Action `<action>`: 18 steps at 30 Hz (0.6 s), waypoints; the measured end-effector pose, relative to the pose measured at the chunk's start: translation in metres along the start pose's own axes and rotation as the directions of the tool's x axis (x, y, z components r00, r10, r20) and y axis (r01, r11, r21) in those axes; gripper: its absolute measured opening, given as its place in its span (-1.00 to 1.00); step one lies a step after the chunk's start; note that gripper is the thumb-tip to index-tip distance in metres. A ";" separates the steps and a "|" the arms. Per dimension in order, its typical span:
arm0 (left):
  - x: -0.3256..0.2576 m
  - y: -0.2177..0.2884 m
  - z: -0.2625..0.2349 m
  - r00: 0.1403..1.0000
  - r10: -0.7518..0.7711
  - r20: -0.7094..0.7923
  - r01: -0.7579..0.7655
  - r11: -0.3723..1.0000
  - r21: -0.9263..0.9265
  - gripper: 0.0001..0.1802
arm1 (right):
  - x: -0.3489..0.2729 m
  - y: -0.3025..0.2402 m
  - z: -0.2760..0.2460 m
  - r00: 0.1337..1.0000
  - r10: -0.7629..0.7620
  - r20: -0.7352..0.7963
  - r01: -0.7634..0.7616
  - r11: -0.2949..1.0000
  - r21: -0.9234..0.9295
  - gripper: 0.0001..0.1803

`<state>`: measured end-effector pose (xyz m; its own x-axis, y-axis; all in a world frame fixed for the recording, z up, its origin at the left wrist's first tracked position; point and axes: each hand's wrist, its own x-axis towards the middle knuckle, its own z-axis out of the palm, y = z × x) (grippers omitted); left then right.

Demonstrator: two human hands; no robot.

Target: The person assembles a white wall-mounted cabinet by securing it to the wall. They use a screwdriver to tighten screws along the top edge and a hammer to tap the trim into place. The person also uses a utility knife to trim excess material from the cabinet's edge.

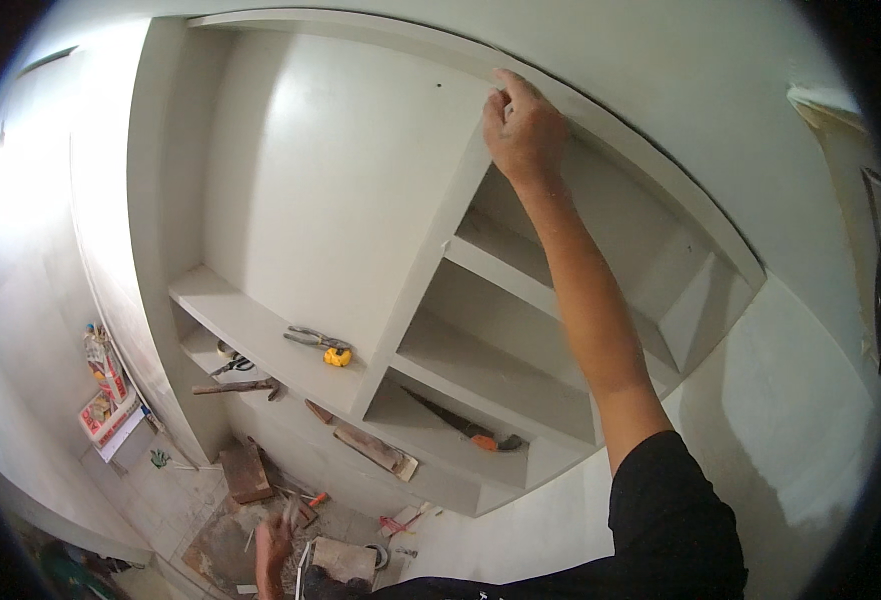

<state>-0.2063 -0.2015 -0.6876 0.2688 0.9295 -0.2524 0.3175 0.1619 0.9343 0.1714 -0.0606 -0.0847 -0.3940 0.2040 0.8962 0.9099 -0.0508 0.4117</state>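
Note:
My right hand [527, 132] is raised to the top board [441, 38] of a pale built-in shelf unit. It is where the upright divider [429, 262] meets that board. Its fingers are curled inward, and whatever they may hold is hidden. Low down, my left hand [274, 542] hangs above the cluttered floor, fingers closed. Something pale shows at its fingertips, too blurred to name. Pliers [311, 337] and a yellow tape measure [338, 357] lie on the left shelf. A handsaw [461, 420] with an orange and dark handle rests in a lower right compartment.
A hammer [233, 387], scissors [233, 366] and a flat trowel-like tool [376, 452] lie on lower ledges. Beneath stand a brown box [247, 473] and scattered tools. At the left, a small stand [111, 415] carries red and white packages. A dark object hangs on the right wall.

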 end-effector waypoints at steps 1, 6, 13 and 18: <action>0.027 0.018 -0.010 0.981 0.183 -0.062 -0.180 0.982 0.057 -0.80 | 0.002 0.002 -0.006 1.000 -0.003 0.021 0.004 0.998 -0.064 -0.66; 0.090 0.221 -0.044 0.872 0.456 -0.178 -0.478 0.870 -0.116 -0.76 | -0.013 0.041 -0.060 0.993 -0.089 0.073 0.108 0.938 -0.329 -0.55; 0.081 0.340 -0.001 0.797 0.598 -0.078 -0.568 0.701 -0.432 -0.74 | -0.065 0.108 -0.122 0.947 -0.047 0.317 0.209 0.841 -0.499 -0.32; 0.073 0.334 0.038 0.811 0.574 0.116 -0.472 0.757 -0.452 -0.66 | -0.107 0.149 -0.182 0.969 0.065 0.240 0.093 0.802 -0.591 -0.32</action>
<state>-0.0465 -0.0923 -0.4038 0.5052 0.8082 0.3026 -0.2977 -0.1659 0.9401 0.3256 -0.2680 -0.0894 -0.2916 0.4294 0.8548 0.6162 -0.5992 0.5112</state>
